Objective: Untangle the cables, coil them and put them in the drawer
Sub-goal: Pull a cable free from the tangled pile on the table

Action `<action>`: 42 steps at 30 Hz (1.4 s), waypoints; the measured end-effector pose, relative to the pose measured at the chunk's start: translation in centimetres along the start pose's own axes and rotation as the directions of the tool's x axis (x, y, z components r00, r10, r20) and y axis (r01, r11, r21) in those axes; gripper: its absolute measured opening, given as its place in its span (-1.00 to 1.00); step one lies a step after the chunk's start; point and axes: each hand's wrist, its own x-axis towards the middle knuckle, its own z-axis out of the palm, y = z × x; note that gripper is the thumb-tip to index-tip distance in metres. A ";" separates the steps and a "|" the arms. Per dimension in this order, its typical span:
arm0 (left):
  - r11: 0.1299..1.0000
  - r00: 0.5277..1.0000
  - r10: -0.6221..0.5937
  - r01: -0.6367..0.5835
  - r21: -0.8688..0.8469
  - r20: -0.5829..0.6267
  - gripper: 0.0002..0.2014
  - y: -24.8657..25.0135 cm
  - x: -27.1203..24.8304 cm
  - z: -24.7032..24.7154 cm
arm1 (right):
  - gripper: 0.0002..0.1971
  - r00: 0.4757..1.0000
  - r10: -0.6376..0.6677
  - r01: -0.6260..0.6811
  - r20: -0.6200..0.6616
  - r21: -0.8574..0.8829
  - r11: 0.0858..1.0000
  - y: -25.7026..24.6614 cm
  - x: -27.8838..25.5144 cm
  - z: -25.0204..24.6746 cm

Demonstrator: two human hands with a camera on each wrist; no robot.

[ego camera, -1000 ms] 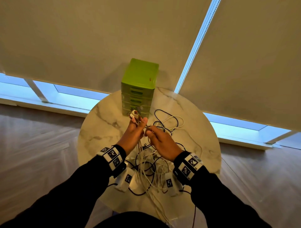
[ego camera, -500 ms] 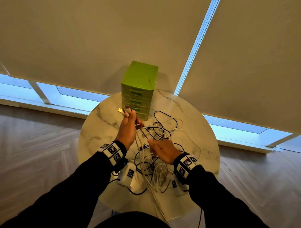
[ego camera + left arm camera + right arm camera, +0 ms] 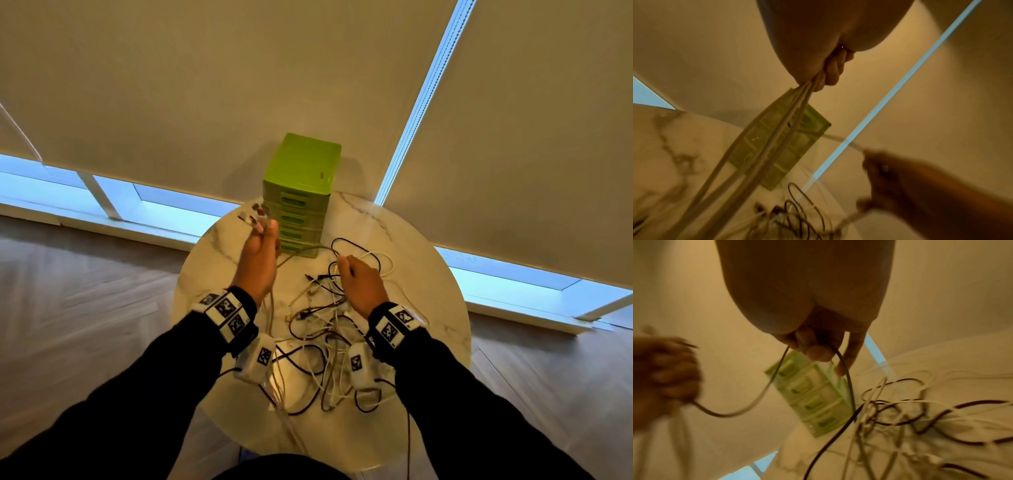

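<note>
My left hand (image 3: 260,250) is raised over the table's left part and grips a bundle of white cables (image 3: 781,129); their plug ends (image 3: 255,216) stick out above my fist, and the strands hang down to the table. My right hand (image 3: 356,277) hovers over the tangle and pinches a single dark cable (image 3: 844,369), which loops across to my left hand. A tangle of white and black cables (image 3: 325,329) lies on the round marble table (image 3: 428,274). A green drawer unit (image 3: 301,192) stands at the far edge with all its drawers shut.
Beige roller blinds hang behind the table, with bright window strips below them. Wooden floor surrounds the table on both sides. Some cable strands (image 3: 291,431) trail over the table's near edge.
My left hand has lifted the cable bundle up and to the left. My right hand has moved right and away from it, drawing one cable out between the hands.
</note>
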 end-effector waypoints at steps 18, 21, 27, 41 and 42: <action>0.815 0.991 -0.052 0.112 -0.569 0.121 -0.62 2.6 0.6 1.9 | -0.28 0.875 -0.069 0.003 0.479 0.137 0.991 0.8 -3.5 2.4; 0.850 0.992 -0.009 0.074 -0.521 0.127 -0.62 3.6 1.4 0.6 | -0.41 0.902 -0.038 0.010 0.429 0.066 0.998 3.7 -3.3 1.7; 0.927 0.985 0.025 0.042 -0.374 0.171 -0.64 3.3 1.2 0.8 | -0.61 0.992 0.031 -0.002 0.122 -0.228 0.974 4.1 -0.6 -0.9; 0.967 0.931 -0.130 0.194 -0.162 0.342 -0.53 2.0 -1.9 5.1 | -0.68 0.946 -0.313 0.281 0.084 0.267 0.922 -5.0 -0.6 -2.9; 0.958 0.936 -0.138 0.209 -0.196 0.323 -0.55 1.9 -1.6 5.2 | -0.69 0.942 -0.320 0.285 0.106 0.258 0.923 -4.8 -0.8 -2.9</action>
